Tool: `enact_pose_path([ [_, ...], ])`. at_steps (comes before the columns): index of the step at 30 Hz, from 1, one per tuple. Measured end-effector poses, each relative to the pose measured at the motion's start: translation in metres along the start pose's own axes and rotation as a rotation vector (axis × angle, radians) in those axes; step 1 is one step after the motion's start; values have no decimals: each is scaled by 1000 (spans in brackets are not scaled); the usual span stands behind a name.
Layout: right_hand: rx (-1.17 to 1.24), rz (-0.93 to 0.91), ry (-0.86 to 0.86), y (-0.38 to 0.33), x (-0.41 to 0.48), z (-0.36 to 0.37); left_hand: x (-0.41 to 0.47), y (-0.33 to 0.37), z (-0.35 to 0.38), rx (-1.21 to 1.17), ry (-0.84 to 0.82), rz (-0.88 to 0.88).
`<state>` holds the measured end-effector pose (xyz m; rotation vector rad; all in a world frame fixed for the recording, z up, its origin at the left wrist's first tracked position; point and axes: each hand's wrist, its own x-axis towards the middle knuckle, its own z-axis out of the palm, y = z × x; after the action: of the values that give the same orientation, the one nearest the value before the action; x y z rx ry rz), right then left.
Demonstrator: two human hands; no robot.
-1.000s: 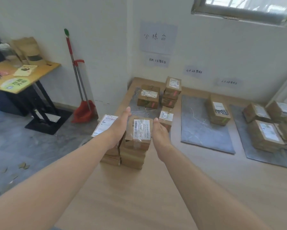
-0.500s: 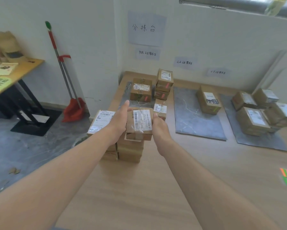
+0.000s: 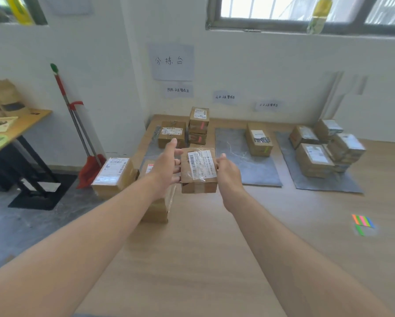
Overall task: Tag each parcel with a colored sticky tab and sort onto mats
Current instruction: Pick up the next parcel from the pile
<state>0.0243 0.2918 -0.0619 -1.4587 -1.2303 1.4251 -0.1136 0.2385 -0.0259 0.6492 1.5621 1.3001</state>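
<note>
Parcel [image 3: 198, 170], brown cardboard with a white shipping label under clear tape, is held in the air between both hands, label face up and tilted toward the camera. Left hand [image 3: 166, 167] presses the parcel's left side, thumb up and out, fingers curled beneath the edge. Right hand [image 3: 228, 172] presses the right side, thumb at the top corner. Both arms reach forward, bare.

Below and left of the held parcel: a stack of untagged boxes [image 3: 156, 207] on the wooden bench [image 3: 203, 259], and just beside it a box with a large white label [image 3: 113, 175] at the bench's left edge.

Three grey mats lie along the wall. Left mat [image 3: 152, 152], largely hidden behind the left hand, carries a wide box [image 3: 171, 137] and a taller pile [image 3: 198, 125] with pink tabs on the sides. Middle mat [image 3: 240, 161] carries one box [image 3: 259, 139] with a green mark low on its near face. Right mat [image 3: 324, 181] carries several boxes [image 3: 315, 160] stacked close together.

Strip of coloured sticky tabs [image 3: 363, 221] lies on the bench to the right, well apart from the hands.

Handwritten paper signs [image 3: 171, 61] hang on the wall above the mats. A red broom [image 3: 82, 138] leans in the corner to the left.
</note>
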Motion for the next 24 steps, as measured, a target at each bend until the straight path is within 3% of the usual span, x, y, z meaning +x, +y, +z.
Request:
enact_pose_path([
  [13, -9, 9, -15, 61, -11, -210, -83, -62, 192, -5, 8, -56],
  [24, 41, 62, 53, 84, 11, -269, -75, -79, 257, 10, -41, -104],
])
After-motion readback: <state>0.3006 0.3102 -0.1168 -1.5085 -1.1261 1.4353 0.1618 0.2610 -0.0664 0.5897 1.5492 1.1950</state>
